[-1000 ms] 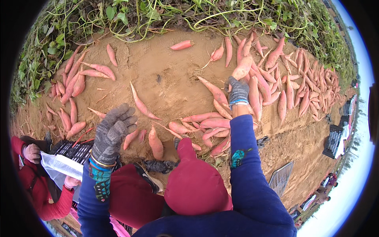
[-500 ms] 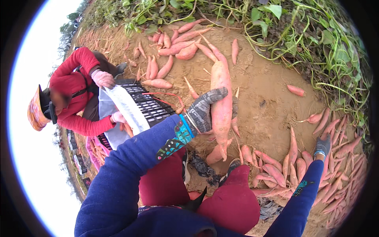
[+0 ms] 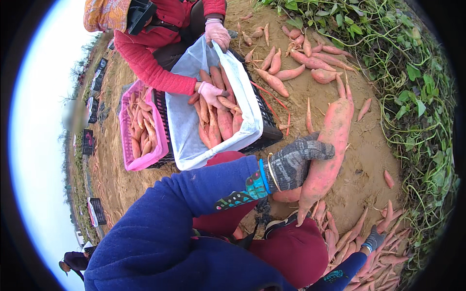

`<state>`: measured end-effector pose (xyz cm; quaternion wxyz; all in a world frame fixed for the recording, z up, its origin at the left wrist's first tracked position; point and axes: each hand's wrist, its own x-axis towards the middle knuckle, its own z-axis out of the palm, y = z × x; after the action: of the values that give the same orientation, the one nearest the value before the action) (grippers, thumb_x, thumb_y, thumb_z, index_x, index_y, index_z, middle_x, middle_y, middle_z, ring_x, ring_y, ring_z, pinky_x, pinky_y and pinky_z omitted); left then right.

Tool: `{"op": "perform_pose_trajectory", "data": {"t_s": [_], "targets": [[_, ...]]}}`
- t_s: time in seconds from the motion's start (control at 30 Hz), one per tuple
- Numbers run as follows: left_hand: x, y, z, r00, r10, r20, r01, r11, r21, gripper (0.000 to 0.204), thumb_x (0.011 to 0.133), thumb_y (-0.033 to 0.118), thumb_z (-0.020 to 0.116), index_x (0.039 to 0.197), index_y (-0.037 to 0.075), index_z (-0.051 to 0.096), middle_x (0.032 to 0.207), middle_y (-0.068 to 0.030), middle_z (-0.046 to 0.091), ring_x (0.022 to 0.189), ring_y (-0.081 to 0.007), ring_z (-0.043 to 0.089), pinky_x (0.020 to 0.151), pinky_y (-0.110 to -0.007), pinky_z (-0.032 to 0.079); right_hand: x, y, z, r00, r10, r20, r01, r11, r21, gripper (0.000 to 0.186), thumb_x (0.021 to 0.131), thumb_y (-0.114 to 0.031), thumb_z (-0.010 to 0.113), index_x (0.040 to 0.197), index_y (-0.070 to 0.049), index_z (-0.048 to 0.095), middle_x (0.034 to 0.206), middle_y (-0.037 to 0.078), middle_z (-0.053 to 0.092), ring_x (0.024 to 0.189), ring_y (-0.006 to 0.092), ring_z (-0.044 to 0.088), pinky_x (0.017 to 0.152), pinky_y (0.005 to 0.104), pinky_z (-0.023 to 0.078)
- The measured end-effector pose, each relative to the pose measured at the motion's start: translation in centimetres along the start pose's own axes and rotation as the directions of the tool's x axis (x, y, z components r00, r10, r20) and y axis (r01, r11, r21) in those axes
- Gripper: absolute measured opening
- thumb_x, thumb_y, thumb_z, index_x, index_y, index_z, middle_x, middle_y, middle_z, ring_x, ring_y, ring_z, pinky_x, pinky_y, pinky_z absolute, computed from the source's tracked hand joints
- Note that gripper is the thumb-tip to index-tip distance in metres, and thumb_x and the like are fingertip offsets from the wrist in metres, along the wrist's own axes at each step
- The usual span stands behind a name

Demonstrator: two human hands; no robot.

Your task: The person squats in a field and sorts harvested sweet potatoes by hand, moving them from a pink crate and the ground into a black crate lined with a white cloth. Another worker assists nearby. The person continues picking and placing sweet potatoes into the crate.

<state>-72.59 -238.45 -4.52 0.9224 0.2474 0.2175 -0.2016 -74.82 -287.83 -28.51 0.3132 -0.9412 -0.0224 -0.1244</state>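
My left hand, in a grey knit glove, is wrapped round a large, long sweet potato with pink skin dusted with soil. It is held up at a slant, its lower tip above my right knee. Off to the right, my gloved right hand is down at the heap of sweet potatoes, closed on a smaller sweet potato whose end sticks out past the fingers. My palm and some fingers there are hidden.
At left, a person in red with pink gloves has a hand in a black crate lined with white cloth, holding sweet potatoes. Beside it is a pink-lined crate. Loose sweet potatoes lie on the soil ahead; green vines border the right.
The view has swung left, bringing the crates' contents into sight. My left hand still grips the large sweet potato, now tilted more. The person's hand has gone into the white-lined crate.
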Motion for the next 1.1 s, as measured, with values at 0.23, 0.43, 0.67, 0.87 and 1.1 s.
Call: {"op": "perform_pose_trajectory", "data": {"t_s": [0.23, 0.43, 0.67, 0.87, 1.1], "targets": [[-7.4, 9.0, -4.4, 0.913, 0.406, -0.043, -0.408, 0.904, -0.125, 0.042, 0.085, 0.025, 0.066, 0.116, 0.0, 0.053, 0.102, -0.0143, 0.063, 0.093, -0.0271, 0.063, 0.084, -0.042, 0.053, -1.4, -14.2, -7.2, 0.852, 0.111, -0.512, -0.097, 0.994, 0.054, 0.044, 0.091, -0.023, 0.05, 0.131, -0.004, 0.047, 0.112, 0.017, 0.061, 0.1, 0.0309, 0.059, 0.086, 0.0406, 0.049], [-18.3, 16.4, -20.7, 0.927, 0.33, -0.178, -0.352, 0.93, -0.108, 0.053, 0.086, 0.034, 0.061, 0.123, -0.001, 0.047, 0.106, -0.0218, 0.061, 0.096, -0.0349, 0.061, 0.085, -0.045, 0.051, -1.6, -27.1, -9.7, 0.934, 0.232, -0.272, 0.034, 0.7, 0.713, 0.045, 0.091, -0.03, 0.051, 0.127, -0.004, 0.049, 0.112, 0.017, 0.061, 0.098, 0.0313, 0.06, 0.083, 0.0428, 0.05], [-15.7, 18.0, -34.5, 0.48, 0.479, -0.735, -0.161, 0.872, 0.462, 0.053, 0.078, 0.033, 0.071, 0.115, 0.001, 0.052, 0.101, -0.0191, 0.061, 0.088, -0.0343, 0.062, 0.077, -0.047, 0.052, 3.1, -38.0, -8.6, 0.877, -0.033, 0.478, -0.478, 0.02, 0.878, 0.047, 0.091, -0.037, 0.051, 0.124, -0.004, 0.05, 0.112, 0.016, 0.062, 0.096, 0.0318, 0.061, 0.079, 0.0454, 0.051], [-13.2, 13.8, -37.5, 0.398, 0.655, -0.642, 0.585, 0.358, 0.728, 0.093, 0.073, 0.022, 0.07, 0.148, 0.01, 0.017, 0.15, -0.0252, 0.018, 0.138, -0.0382, 0.026, 0.114, -0.037, 0.024, 3.3, -47.8, -2.8, 0.754, 0.009, 0.657, -0.654, 0.103, 0.75, 0.046, 0.092, -0.04, 0.053, 0.118, -0.002, 0.053, 0.104, 0.014, 0.063, 0.084, 0.0296, 0.063, 0.074, 0.0439, 0.053], [-13.5, 13.2, -36.6, 0.486, 0.629, -0.606, 0.661, 0.19, 0.726, 0.105, 0.065, 0.017, 0.077, 0.15, 0.015, 0.015, 0.148, -0.0273, 0.018, 0.128, -0.0416, 0.04, 0.107, -0.037, 0.037, 0.5, -50.5, 3.3, 0.532, 0.048, 0.845, -0.846, 0.009, 0.533, 0.039, 0.089, -0.034, 0.058, 0.112, -0.004, 0.057, 0.098, 0.01, 0.064, 0.084, 0.0254, 0.063, 0.073, 0.0394, 0.054]]}}
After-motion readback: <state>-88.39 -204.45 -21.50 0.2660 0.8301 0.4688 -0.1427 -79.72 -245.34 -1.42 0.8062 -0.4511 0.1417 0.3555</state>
